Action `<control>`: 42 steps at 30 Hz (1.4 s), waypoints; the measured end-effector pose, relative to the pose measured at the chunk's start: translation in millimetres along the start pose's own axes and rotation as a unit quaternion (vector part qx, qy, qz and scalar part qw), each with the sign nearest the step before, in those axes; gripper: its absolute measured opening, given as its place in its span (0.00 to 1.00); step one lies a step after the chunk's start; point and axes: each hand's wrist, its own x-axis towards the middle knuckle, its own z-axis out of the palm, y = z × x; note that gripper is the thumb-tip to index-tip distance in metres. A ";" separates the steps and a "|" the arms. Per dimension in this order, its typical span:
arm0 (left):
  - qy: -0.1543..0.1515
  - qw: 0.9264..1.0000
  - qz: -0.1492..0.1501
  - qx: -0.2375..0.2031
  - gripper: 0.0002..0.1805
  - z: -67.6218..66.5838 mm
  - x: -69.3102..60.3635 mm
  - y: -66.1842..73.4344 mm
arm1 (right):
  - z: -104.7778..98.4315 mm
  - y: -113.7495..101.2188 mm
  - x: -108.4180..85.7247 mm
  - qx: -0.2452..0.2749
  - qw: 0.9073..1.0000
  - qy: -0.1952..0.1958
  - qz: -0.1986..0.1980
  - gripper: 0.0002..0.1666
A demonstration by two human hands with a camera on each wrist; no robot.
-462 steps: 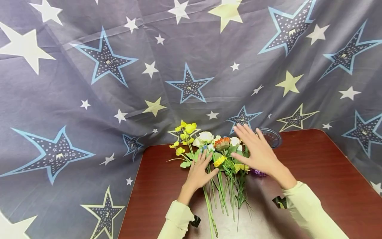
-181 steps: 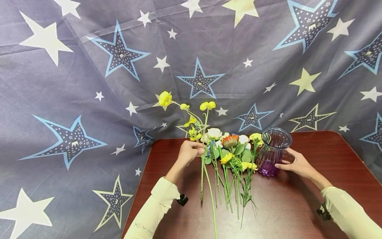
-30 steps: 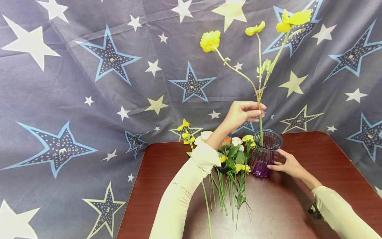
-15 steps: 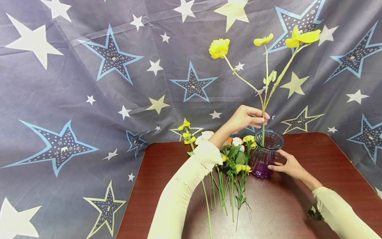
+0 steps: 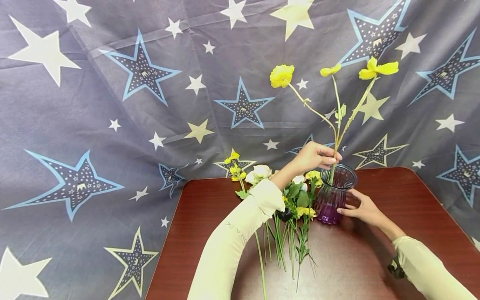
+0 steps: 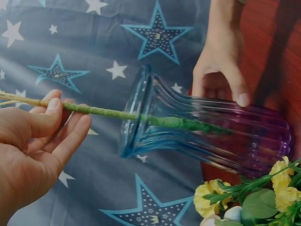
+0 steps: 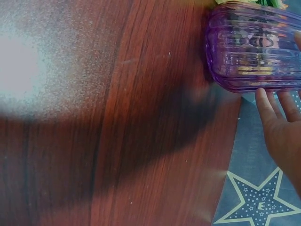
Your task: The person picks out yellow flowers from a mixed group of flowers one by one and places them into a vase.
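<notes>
The vase (image 5: 335, 195) looks glassy, the table (image 5: 393, 200) glossy wood, the backdrop (image 5: 93, 121) cloth.

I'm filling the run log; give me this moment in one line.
left hand: pinches flower stem | lower end: inside vase | right hand: holds vase

- The left hand (image 5: 313, 158) pinches a three-branched yellow flower stem (image 5: 336, 142), its lower end inside the glass vase (image 5: 328, 213).
- The right hand (image 5: 363, 207) holds the vase's side.
- Other flowers (image 5: 303, 199) lie beside the vase on the reddish-brown table (image 5: 397, 200).
- A star-patterned cloth (image 5: 213, 154) hangs behind.
</notes>
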 end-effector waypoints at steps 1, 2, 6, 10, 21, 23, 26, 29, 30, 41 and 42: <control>0.001 1.000 -0.001 0.003 0.10 0.8 0.2 -1.4 | -0.1 -0.1 -0.1 0.002 1.000 -0.001 -0.001 0.38; 0.002 1.000 -0.001 0.008 0.10 1.4 0.3 -2.8 | 0.1 -0.1 -0.2 0.003 1.000 -0.001 -0.001 0.38; 0.003 1.000 -0.001 0.027 0.10 4.5 1.0 -7.9 | 0.0 -0.2 -0.5 0.001 1.000 0.000 -0.001 0.37; -0.002 0.997 0.006 0.072 0.09 9.5 1.6 -11.7 | -0.2 -0.2 -0.6 -0.002 1.000 0.002 0.001 0.37; 0.005 0.981 0.009 0.195 0.08 21.0 0.2 -16.9 | -0.2 5.6 -1.1 0.011 1.000 -0.002 -0.001 0.39; 0.001 0.974 0.015 0.227 0.08 20.6 0.4 -18.3 | -0.2 5.9 -1.3 0.010 1.000 -0.001 0.000 0.40; -0.004 0.962 0.028 0.270 0.08 20.2 1.2 -19.9 | -0.6 5.5 -1.2 0.004 1.000 0.001 0.001 0.40; -0.003 0.950 0.042 0.309 0.08 21.5 2.2 -20.2 | -1.3 4.3 -0.6 -0.003 1.000 0.003 0.003 0.40; -0.004 0.948 0.046 0.316 0.07 22.1 2.5 -19.9 | -1.6 3.7 -0.3 -0.006 1.000 0.003 0.003 0.39; 0.007 0.932 0.052 0.360 0.05 30.8 7.4 -24.0 | -6.2 6.5 2.7 -0.013 1.000 -0.003 0.015 0.39; 0.008 0.930 0.051 0.363 0.05 31.9 7.5 -24.4 | -6.4 7.1 2.7 -0.009 1.000 -0.003 0.017 0.38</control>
